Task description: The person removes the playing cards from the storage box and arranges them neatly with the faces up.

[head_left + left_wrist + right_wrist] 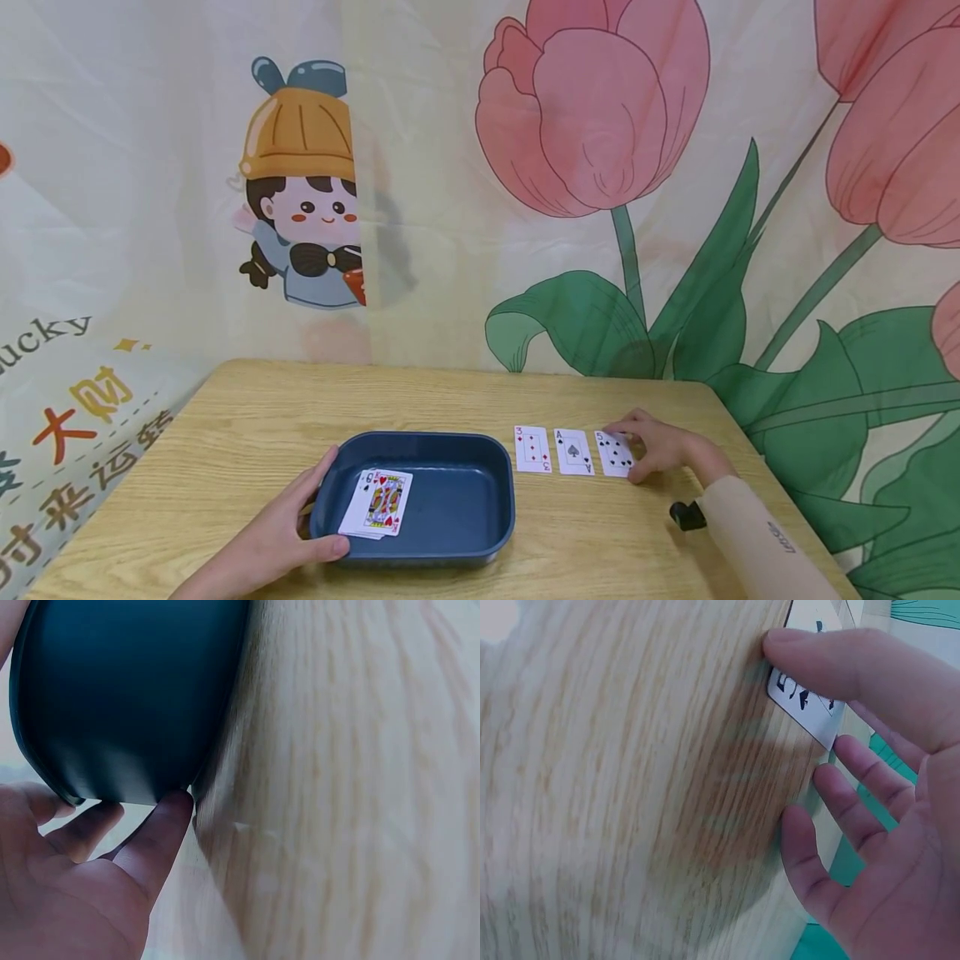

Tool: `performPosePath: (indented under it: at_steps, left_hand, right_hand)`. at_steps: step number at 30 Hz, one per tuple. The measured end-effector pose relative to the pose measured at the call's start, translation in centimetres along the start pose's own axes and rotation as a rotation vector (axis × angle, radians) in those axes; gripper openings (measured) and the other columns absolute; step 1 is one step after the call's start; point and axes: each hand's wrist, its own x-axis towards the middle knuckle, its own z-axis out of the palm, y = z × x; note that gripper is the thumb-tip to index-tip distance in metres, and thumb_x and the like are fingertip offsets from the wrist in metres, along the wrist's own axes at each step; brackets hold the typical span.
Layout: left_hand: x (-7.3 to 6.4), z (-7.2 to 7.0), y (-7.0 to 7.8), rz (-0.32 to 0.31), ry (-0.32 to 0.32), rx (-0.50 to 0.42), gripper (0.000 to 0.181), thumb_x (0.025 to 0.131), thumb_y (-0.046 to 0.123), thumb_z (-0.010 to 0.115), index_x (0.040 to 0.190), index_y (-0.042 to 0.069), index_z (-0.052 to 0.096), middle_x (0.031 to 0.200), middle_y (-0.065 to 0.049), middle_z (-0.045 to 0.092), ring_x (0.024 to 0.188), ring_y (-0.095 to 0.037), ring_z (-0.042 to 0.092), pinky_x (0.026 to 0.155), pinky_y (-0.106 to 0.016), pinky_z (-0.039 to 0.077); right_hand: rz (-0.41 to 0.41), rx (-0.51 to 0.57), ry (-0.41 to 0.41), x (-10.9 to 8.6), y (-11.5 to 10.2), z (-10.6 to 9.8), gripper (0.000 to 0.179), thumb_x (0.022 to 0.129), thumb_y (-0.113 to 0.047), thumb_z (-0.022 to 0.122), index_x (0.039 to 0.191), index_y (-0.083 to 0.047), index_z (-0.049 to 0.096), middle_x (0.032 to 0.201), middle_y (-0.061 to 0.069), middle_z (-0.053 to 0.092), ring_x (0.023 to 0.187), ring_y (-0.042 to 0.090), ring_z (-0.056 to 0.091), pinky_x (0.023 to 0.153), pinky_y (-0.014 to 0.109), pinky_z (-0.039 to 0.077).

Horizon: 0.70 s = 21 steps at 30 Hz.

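Observation:
My left hand (288, 521) grips the left end of a dark blue tray (450, 554), thumb over the near rim and fingers along the outer wall. The left wrist view shows those fingertips (176, 806) against the tray's side. Inside at the left lies a small stack of playing cards, a king of hearts (387, 502) on top and a black queen (358, 504) showing beneath. My right hand (660, 446) holds a black five (613, 454) at its right side, thumb at the near corner and fingers at the far edge. The thumb (817, 656) overlaps this card in the right wrist view.
Left of the five, an ace of spades (573, 452) and a three of diamonds (532, 450) lie face up in a row, right of the tray. All rest on a wooden table (262, 408). Behind it hangs a printed cloth (427, 208). A black piece (686, 516) sits at the right sleeve.

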Motion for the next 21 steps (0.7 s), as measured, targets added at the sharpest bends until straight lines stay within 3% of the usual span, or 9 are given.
performPosePath:
  at_steps: [21]
  left_hand:
    - [-0.01, -0.07, 0.05, -0.014, 0.017, 0.065, 0.113, 0.093, 0.033, 0.082, 0.172, 0.013, 0.005, 0.172, -0.032, 0.012, 0.147, -0.053, 0.037, 0.092, -0.014, 0.049]
  right_hand:
    - [-0.008, -0.012, 0.019, -0.07, -0.20, 0.21, 0.089, 0.072, -0.017, 0.096, 0.152, -0.019, 0.058, 0.142, 0.009, 0.046, 0.128, 0.035, 0.046, 0.114, 0.066, 0.039]
